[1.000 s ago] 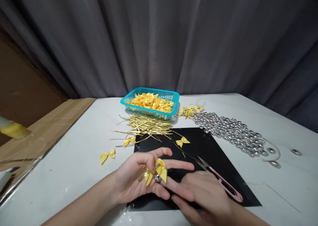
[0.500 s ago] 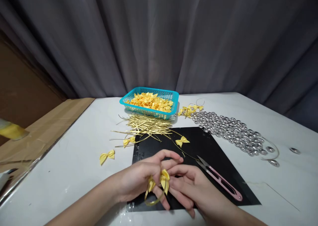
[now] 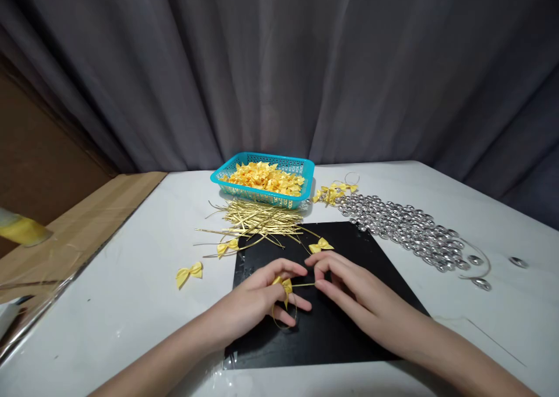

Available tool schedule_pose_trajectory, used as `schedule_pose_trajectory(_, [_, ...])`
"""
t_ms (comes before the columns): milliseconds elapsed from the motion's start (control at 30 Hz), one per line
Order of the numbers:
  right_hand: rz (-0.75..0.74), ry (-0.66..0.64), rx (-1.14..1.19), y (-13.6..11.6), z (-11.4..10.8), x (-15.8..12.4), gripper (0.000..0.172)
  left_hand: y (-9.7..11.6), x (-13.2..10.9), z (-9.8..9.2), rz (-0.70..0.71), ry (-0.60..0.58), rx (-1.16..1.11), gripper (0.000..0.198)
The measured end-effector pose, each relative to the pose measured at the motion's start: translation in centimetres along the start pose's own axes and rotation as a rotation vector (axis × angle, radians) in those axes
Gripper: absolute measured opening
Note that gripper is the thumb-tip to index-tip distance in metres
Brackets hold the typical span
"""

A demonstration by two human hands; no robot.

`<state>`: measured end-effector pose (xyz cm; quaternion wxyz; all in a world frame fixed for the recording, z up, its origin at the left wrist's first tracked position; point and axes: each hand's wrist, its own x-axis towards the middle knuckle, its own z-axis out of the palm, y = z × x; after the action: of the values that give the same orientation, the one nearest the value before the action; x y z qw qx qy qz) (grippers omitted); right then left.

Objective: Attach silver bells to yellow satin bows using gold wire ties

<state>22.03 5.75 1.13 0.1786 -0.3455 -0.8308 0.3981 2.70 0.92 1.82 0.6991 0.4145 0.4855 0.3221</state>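
My left hand (image 3: 257, 298) pinches a yellow ribbon bow (image 3: 286, 286) between thumb and index finger, its lower fingers spread out. From this bow a gold cord (image 3: 303, 284) runs taut to the right, and a thin loop of the cord (image 3: 279, 326) hangs below. My right hand (image 3: 349, 283) grips the cord's end between thumb and fingertips. Both hands are above a black mat (image 3: 314, 344). Just beyond my right fingers lies another yellow bow (image 3: 321, 245). The pink thread snips seen earlier are not visible; my right hand and forearm cover their spot.
A blue basket (image 3: 257, 197) of yellow bows stands at the back, with a pile of gold cords (image 3: 262, 218) before it. Silver oval beads (image 3: 406, 228) spread at right. Loose bows (image 3: 189, 275) lie left. Cardboard (image 3: 131, 202) borders the white table (image 3: 131, 304).
My right hand has moved up and away from my left, drawing the cord out straight. The loop under the bow has turned and looks thinner. The snips have gone out of sight.
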Motion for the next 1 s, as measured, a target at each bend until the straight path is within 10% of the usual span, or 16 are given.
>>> schedule_pose_trajectory(333, [0.168, -0.105, 0.369, -1.0, -2.3, -0.5, 0.015, -0.4, 0.4, -0.7, 0.277, 0.172, 0.443, 0.032])
schedule_pose_trajectory(633, [0.091, -0.162, 0.646, -1.7, -3.1, -2.0, 0.031, -1.1, 1.0, -0.4, 0.209, 0.297, 0.180, 0.029])
schedule_pose_trajectory(1000, [0.257, 0.465, 0.582, -3.2, -1.2, -1.6, 0.018, 0.4, -0.5, 1.1, 0.067, 0.263, -0.055, 0.020])
